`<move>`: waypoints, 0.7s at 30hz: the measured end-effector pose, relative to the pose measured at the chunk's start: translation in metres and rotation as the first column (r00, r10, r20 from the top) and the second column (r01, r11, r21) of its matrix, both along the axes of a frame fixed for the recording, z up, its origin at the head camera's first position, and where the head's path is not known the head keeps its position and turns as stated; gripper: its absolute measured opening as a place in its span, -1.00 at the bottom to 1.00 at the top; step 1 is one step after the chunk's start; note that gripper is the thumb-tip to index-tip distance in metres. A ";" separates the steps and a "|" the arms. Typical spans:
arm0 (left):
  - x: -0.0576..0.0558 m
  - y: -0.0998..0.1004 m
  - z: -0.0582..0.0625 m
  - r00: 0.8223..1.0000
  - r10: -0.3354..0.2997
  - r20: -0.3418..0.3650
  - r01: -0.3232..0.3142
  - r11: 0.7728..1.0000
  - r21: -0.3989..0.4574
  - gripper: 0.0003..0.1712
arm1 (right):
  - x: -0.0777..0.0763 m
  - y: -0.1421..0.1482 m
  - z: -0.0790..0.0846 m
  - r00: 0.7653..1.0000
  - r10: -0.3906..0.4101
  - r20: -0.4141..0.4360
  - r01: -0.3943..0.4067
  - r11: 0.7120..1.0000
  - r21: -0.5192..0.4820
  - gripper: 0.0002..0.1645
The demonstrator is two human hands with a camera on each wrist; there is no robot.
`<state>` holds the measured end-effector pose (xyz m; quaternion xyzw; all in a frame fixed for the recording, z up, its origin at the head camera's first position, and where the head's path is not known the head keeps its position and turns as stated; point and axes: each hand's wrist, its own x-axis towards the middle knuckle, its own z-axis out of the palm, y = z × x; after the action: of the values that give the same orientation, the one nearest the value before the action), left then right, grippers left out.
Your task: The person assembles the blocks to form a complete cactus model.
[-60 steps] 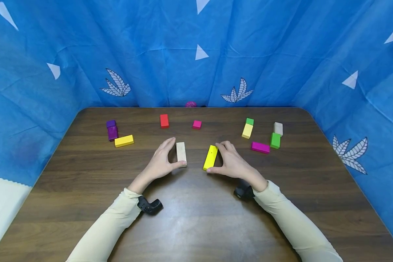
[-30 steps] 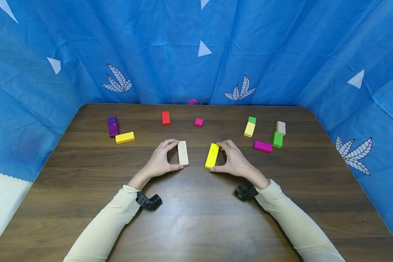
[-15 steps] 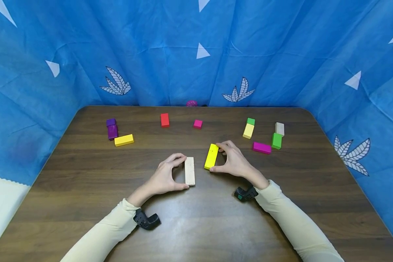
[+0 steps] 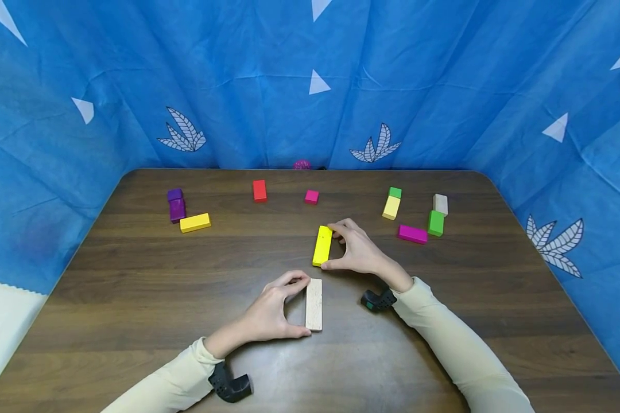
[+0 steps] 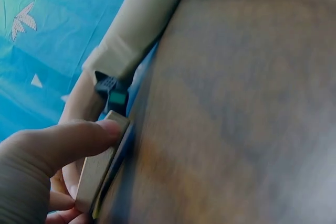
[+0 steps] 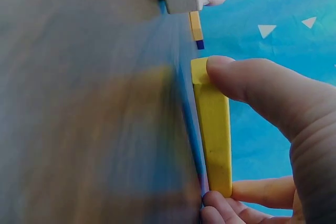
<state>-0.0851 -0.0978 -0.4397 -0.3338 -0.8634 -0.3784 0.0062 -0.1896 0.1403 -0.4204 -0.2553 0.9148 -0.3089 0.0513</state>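
Near the middle of the table, my left hand (image 4: 275, 312) pinches a pale wooden block (image 4: 314, 305) by its two ends, thumb at the near end and fingers at the far end. My right hand (image 4: 359, 252) holds a bright yellow block (image 4: 322, 246) the same way, a little farther from me. In the head view the yellow block lies just beyond the wooden one, with a gap between. The left wrist view shows the thumb pressed on one end of the wooden block (image 5: 100, 169). In the right wrist view the yellow block (image 6: 214, 129) spans thumb to fingers.
Purple blocks (image 4: 177, 207) and a yellow block (image 4: 195, 222) lie at the back left. A red block (image 4: 259, 191) and a pink block (image 4: 312, 197) sit at the back. To the right are a cream block (image 4: 391, 207), a magenta block (image 4: 412, 234) and a green block (image 4: 436, 223).
My left hand has brought the wooden block toward me and to the right. My right hand has shifted slightly left with the yellow block.
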 end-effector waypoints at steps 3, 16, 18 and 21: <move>0.002 0.001 -0.002 1.000 0.007 -0.009 -0.007 1.000 -0.013 0.10 | 0.000 -0.005 0.000 0.999 0.037 0.000 -0.037 0.999 0.009 0.12; 0.002 0.001 -0.005 0.999 0.000 -0.033 -0.002 0.999 -0.039 0.11 | 0.001 -0.005 -0.002 0.989 0.135 0.061 -0.135 0.991 -0.007 0.14; 0.002 0.001 -0.005 0.999 0.001 -0.033 -0.003 0.999 -0.039 0.11 | 0.001 -0.005 -0.003 0.988 0.138 0.068 -0.137 0.990 -0.015 0.08; 0.002 0.001 -0.005 1.000 0.002 -0.031 -0.004 0.999 -0.042 0.10 | 0.000 -0.005 -0.004 0.988 0.140 0.065 -0.139 0.990 -0.022 0.00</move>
<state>-0.0833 -0.0964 -0.4451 -0.3383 -0.8714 -0.3551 0.0133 -0.1892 0.1357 -0.4242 -0.3088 0.8897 -0.3207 0.1011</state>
